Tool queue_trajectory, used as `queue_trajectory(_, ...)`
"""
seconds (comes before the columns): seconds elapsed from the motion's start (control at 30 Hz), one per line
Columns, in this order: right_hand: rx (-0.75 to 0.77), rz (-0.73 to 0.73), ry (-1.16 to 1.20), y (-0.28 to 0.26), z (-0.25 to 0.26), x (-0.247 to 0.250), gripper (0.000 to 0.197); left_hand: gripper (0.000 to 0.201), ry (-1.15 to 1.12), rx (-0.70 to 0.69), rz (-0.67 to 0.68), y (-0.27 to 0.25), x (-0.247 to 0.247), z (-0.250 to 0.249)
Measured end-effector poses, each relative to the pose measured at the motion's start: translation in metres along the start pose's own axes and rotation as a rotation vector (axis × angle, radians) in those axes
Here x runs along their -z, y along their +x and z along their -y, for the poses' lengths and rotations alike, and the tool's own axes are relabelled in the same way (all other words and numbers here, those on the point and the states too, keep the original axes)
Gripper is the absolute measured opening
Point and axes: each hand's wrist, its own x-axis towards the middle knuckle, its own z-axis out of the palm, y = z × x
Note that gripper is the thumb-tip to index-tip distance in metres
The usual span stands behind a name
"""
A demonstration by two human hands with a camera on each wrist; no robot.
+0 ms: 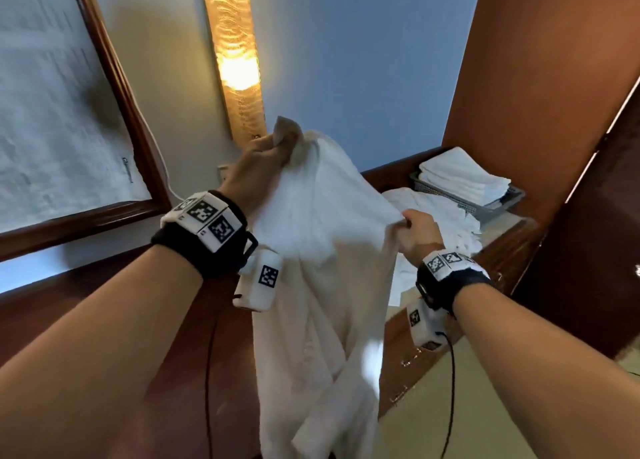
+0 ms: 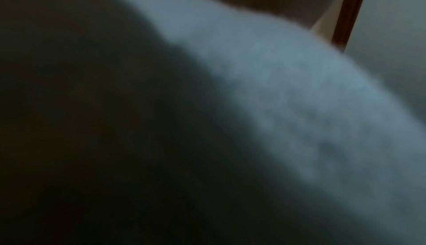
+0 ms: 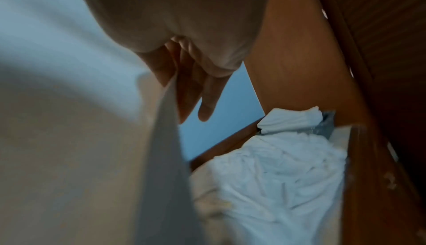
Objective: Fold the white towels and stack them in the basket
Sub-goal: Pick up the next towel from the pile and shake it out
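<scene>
A white towel (image 1: 318, 250) hangs in the air between my hands, its lower part drooping toward the floor. My left hand (image 1: 273, 153) grips one top corner, raised high near the wall lamp. My right hand (image 1: 412, 226) pinches the other edge, lower and to the right. A grey basket (image 1: 485, 205) at the back right of the counter holds a stack of folded white towels (image 1: 464, 178). In the right wrist view my fingers (image 3: 207, 103) pinch the towel (image 3: 69, 103). The left wrist view shows only blurred towel (image 2: 276, 94).
A heap of unfolded white towels (image 1: 436, 223) lies on the wooden counter (image 1: 498, 250) in front of the basket, also visible as a heap (image 3: 276, 176). A framed picture (image 1: 52, 112) and a lit wall lamp (image 1: 235, 60) hang behind. A wooden panel (image 1: 540, 60) rises on the right.
</scene>
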Motion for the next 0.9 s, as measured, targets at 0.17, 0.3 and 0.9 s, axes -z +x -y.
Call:
queue_trajectory(0.17,0.240,-0.053,0.376,0.014,0.070,0.020,0.017,0.031,-0.050,0.095,0.013,-0.016,-0.024,0.008)
queue_trajectory(0.3,0.533,-0.004,0.437,0.024,0.110,0.037,0.013,0.024,-0.212,0.128,0.098,-0.020,-0.058,0.003)
queue_trajectory(0.9,0.140,0.294,0.014,0.075,-0.085,0.005,0.015,0.037,0.275,0.025,-0.331,0.010,-0.057,-0.013)
